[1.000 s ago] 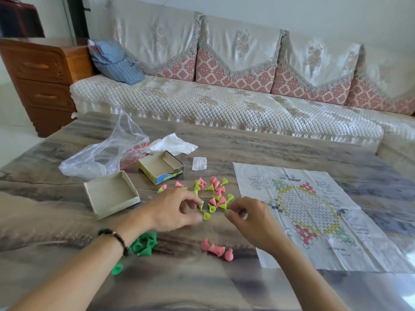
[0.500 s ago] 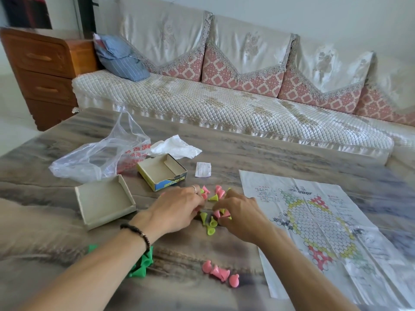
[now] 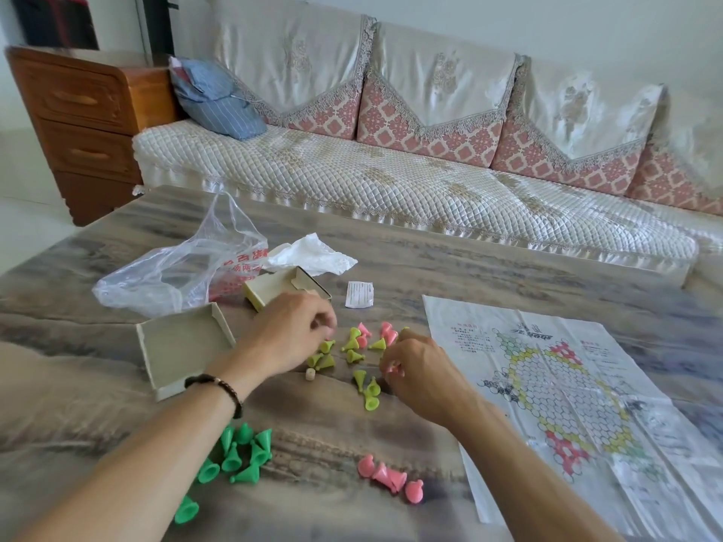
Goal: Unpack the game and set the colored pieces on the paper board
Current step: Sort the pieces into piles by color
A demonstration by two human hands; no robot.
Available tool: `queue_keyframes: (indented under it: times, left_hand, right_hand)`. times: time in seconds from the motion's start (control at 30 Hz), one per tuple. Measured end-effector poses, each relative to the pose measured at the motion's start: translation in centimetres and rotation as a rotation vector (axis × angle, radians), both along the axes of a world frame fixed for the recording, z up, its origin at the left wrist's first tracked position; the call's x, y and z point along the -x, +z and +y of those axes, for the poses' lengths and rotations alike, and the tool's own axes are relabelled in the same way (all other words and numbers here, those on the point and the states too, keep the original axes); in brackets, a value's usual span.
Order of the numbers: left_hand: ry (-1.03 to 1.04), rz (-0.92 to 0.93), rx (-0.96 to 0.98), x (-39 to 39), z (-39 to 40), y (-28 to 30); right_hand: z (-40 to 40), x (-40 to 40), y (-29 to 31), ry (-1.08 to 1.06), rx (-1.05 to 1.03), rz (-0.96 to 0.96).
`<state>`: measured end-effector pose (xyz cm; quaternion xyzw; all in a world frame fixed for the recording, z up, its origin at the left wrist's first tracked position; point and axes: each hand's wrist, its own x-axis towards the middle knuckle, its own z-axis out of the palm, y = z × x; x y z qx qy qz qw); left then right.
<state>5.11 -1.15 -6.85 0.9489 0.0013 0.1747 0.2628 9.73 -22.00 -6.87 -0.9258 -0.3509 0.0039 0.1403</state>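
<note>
The paper board (image 3: 563, 389) lies flat at the right of the table, with no pieces on it. A mixed pile of yellow-green and pink cone pieces (image 3: 358, 348) lies between my hands. My left hand (image 3: 289, 334) has its fingers curled at the pile's left edge; what they pinch is blurred. My right hand (image 3: 414, 365) pinches a pink piece at the pile's right edge. Sorted groups lie nearer me: dark green pieces (image 3: 238, 455) and a few pink pieces (image 3: 391, 477). A small pale cylinder (image 3: 310, 374) sits by the left hand.
The open box tray (image 3: 184, 346) and the second box half (image 3: 274, 289) sit left of the pile. Behind them lie a clear plastic bag (image 3: 176, 267), a crumpled white bag (image 3: 313, 254) and a small paper slip (image 3: 359, 294). A sofa (image 3: 391, 181) runs along the far side.
Both hands reached forward into the mixed pile and are working at its edges. The camera view moved closer and tilted slightly down.
</note>
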Motion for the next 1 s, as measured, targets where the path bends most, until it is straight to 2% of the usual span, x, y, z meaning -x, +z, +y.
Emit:
queue_keyframes:
  times: [0.17,0.27,0.47,0.53,0.67,1.0]
  left_hand:
    - [0.129,0.044,0.004,0.3,2.5,-0.1]
    - [0.069,0.076,-0.054,-0.3,2.0,0.0]
    - [-0.112,0.214,-0.336,-2.0,1.4,0.4]
    - [-0.134,0.254,-0.376,-2.6,1.4,0.3]
    - [-0.154,0.317,-0.402,-3.3,1.1,-0.2]
    - [-0.115,0.289,-0.301,-3.4,0.7,0.7]
  right_hand:
    - [1.0,0.2,-0.2,0.022,0.015,0.000]
    - [1.3,0.1,-0.4,0.035,0.047,0.010]
    - [1.5,-0.3,-0.5,0.033,0.054,0.031]
    - [1.5,-0.3,-0.5,0.030,0.040,0.036]
    - [1.5,-0.1,-0.4,0.030,0.036,0.035]
    - [1.4,0.0,0.1,0.027,0.007,0.080]
